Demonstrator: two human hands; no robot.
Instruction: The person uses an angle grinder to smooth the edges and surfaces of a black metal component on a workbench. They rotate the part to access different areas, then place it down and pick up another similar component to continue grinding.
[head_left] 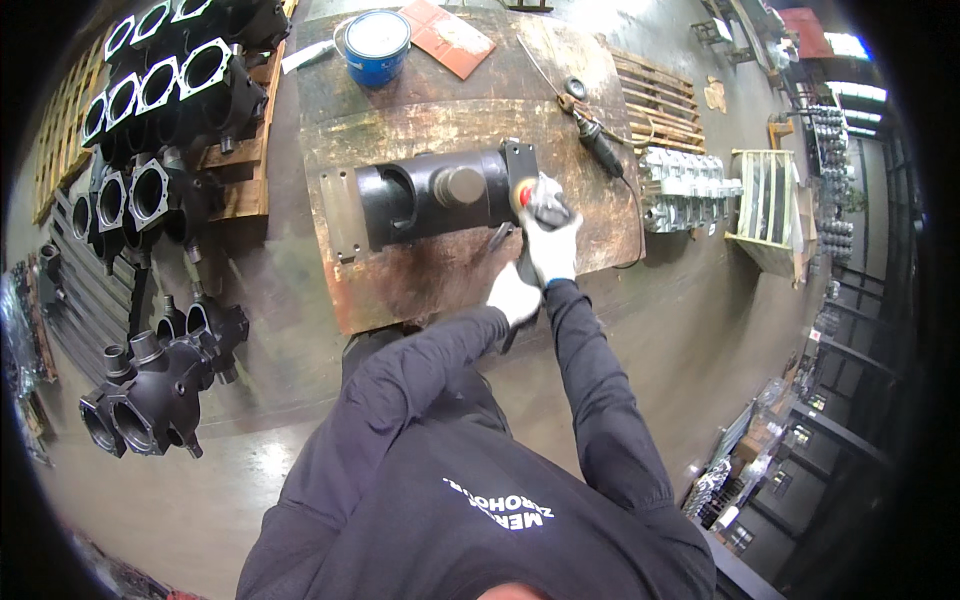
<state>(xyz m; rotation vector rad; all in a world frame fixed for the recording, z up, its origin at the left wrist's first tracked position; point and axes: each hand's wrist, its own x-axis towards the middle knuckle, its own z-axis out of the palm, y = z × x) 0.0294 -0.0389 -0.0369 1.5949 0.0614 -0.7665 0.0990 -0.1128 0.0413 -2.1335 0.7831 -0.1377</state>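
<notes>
A black cylindrical metal housing (385,215) lies across the worktable, with a bare-metal flange plate at its left end and a dark flange plate (518,165) at its right. Both my hands wear white gloves and grip an angle grinder (546,205). My right hand (553,247) is closed round its front near the head. Lower down, my left hand (513,295) wraps the body, whose dark rear end sticks out below. The grinder's red and yellowish disc (524,194) is at the right flange's face; whether it touches cannot be made out.
The worn worktable (400,285) also bears a blue can (378,50), a reddish sheet (448,38) and a second power tool (598,148) with a cord. Black castings (150,395) stand left, some on pallets. Silvery castings (685,185) and a pallet (655,100) lie right.
</notes>
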